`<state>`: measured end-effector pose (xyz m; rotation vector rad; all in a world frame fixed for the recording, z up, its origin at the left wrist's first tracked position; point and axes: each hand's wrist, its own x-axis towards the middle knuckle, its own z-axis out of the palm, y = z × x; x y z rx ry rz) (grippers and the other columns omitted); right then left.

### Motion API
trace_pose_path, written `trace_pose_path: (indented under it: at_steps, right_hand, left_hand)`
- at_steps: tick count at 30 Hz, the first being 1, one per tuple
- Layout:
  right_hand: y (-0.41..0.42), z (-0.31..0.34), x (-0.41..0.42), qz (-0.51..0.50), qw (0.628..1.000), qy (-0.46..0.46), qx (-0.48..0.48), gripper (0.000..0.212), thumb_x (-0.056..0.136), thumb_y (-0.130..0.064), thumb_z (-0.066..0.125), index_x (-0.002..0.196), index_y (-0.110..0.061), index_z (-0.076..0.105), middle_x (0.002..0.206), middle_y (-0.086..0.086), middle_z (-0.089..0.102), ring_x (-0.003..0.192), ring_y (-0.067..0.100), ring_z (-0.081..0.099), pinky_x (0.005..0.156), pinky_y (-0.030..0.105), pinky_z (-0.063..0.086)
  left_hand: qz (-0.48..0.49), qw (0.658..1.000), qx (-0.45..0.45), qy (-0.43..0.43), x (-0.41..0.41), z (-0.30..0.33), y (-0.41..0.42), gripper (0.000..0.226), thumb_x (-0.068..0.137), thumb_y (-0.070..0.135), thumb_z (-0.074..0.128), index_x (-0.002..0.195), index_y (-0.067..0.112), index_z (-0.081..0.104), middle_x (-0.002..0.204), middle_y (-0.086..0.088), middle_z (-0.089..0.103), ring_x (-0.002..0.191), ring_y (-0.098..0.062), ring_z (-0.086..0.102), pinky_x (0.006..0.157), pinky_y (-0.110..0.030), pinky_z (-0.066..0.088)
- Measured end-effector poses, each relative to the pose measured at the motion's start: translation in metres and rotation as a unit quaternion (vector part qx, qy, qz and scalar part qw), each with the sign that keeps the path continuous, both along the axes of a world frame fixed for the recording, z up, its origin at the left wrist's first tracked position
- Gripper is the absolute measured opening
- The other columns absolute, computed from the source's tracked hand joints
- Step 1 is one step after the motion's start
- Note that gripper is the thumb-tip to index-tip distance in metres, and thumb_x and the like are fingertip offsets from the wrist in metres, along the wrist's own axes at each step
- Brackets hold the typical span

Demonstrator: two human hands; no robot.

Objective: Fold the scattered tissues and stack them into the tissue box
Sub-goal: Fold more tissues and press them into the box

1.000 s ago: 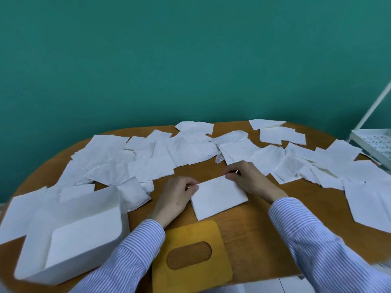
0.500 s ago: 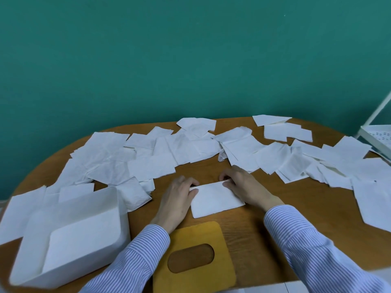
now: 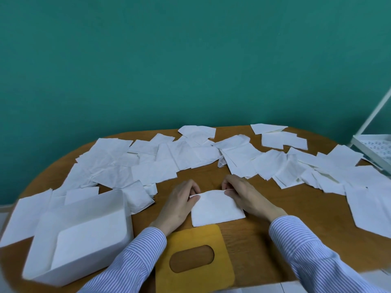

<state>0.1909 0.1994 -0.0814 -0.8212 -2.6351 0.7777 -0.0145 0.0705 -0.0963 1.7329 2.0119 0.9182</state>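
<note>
Hands meet on 1 white folded tissue at the near middle of the oval wooden bench: left hand and right hand each pinch a far corner. Its long axis runs left-right; the open white tissue box lies near-left, closer to the left hand.

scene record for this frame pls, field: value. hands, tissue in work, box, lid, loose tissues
left hand: pinches the far left corner of the tissue in work
right hand: pinches the far right corner of the same tissue
tissue in work: white, on the table between the hands, far edge lifted
tissue box: white, open top, near left of the table, white tissue inside
lid: yellow, oval slot, flat at the near edge, off the box
loose tissues: many, spread across the far half of the table
</note>
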Motion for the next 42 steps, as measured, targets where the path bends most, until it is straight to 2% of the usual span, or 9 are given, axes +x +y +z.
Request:
trace_pose_path:
  at_steps: [5,12,16,22,29,32,35,38,42]
  right_hand:
    - [-0.011,0.044,0.000,-0.026,0.997,0.072,-0.023,0.016,0.099,-0.015,0.055,0.096,-0.030,0.058,0.101,-0.012,0.060,0.092,0.004,0.054,0.078,0.024,0.047]
    - [-0.044,0.104,-0.022,-0.008,0.993,0.120,-0.006,0.019,0.097,-0.013,0.060,0.091,-0.028,0.070,0.093,-0.017,0.069,0.092,0.006,0.062,0.079,0.027,0.052]
    - [-0.072,0.113,-0.057,0.035,0.992,0.125,0.009,0.020,0.096,-0.011,0.061,0.091,-0.027,0.071,0.091,-0.018,0.069,0.087,0.005,0.061,0.070,0.015,0.044]
    - [-0.116,0.105,-0.120,0.098,0.989,0.110,-0.011,0.018,0.096,-0.013,0.061,0.096,-0.026,0.073,0.099,-0.016,0.070,0.094,0.000,0.061,0.075,0.012,0.044]
    - [-0.165,0.075,-0.188,0.148,0.986,0.068,-0.025,0.020,0.097,-0.017,0.058,0.097,-0.029,0.073,0.099,-0.014,0.068,0.092,0.004,0.060,0.077,0.024,0.050]
    - [-0.173,0.064,-0.201,0.157,0.986,0.043,-0.020,0.020,0.097,-0.016,0.058,0.098,-0.027,0.074,0.102,-0.015,0.068,0.096,0.000,0.059,0.082,0.021,0.049]
    - [-0.176,0.054,-0.212,0.153,0.988,0.013,0.022,0.019,0.095,-0.016,0.061,0.098,-0.028,0.075,0.101,-0.014,0.071,0.094,0.002,0.060,0.083,0.022,0.047]
    - [-0.177,0.048,-0.215,0.134,0.986,-0.021,0.100,0.019,0.094,-0.019,0.061,0.097,-0.033,0.073,0.097,-0.015,0.071,0.089,0.006,0.056,0.088,0.033,0.041]
    - [-0.184,0.056,-0.212,0.119,0.983,-0.048,0.132,0.026,0.096,-0.015,0.056,0.102,-0.034,0.073,0.102,-0.012,0.070,0.091,0.010,0.050,0.091,0.038,0.036]
  left_hand:
    - [0.044,0.992,0.043,-0.106,0.003,0.032,-0.008,0.014,0.096,0.017,0.064,0.099,0.027,0.055,0.096,0.006,0.059,0.077,0.001,0.053,0.068,-0.010,0.043]
    - [0.059,0.990,0.112,-0.066,-0.015,0.093,-0.052,0.014,0.096,0.015,0.064,0.092,0.028,0.069,0.103,0.014,0.066,0.082,0.010,0.054,0.069,-0.004,0.040]
    - [0.093,0.988,0.110,-0.048,-0.047,0.107,-0.091,0.020,0.095,0.014,0.065,0.090,0.032,0.073,0.097,0.018,0.070,0.084,0.004,0.058,0.068,-0.008,0.040]
    - [0.133,0.988,0.076,-0.004,-0.097,0.111,-0.157,0.021,0.095,0.011,0.066,0.095,0.029,0.077,0.095,0.019,0.067,0.084,0.012,0.056,0.070,-0.004,0.039]
    - [0.203,0.979,0.030,0.021,-0.145,0.082,-0.221,0.021,0.094,0.015,0.068,0.091,0.033,0.078,0.098,0.016,0.070,0.082,0.001,0.059,0.068,-0.007,0.040]
    - [0.204,0.978,0.025,0.026,-0.157,0.066,-0.231,0.026,0.094,0.015,0.068,0.087,0.039,0.074,0.097,0.017,0.069,0.085,-0.001,0.057,0.073,-0.013,0.041]
    - [0.207,0.976,0.019,0.064,-0.163,0.053,-0.232,0.023,0.095,0.018,0.067,0.090,0.039,0.075,0.097,0.019,0.067,0.095,-0.007,0.050,0.087,-0.032,0.043]
    - [0.214,0.968,0.014,0.131,-0.161,0.049,-0.230,0.018,0.097,0.022,0.064,0.095,0.035,0.075,0.101,0.018,0.066,0.097,-0.009,0.039,0.086,-0.032,0.029]
    - [0.213,0.963,0.007,0.162,-0.155,0.059,-0.230,0.017,0.099,0.022,0.062,0.100,0.031,0.076,0.106,0.014,0.068,0.100,-0.012,0.040,0.082,-0.031,0.023]
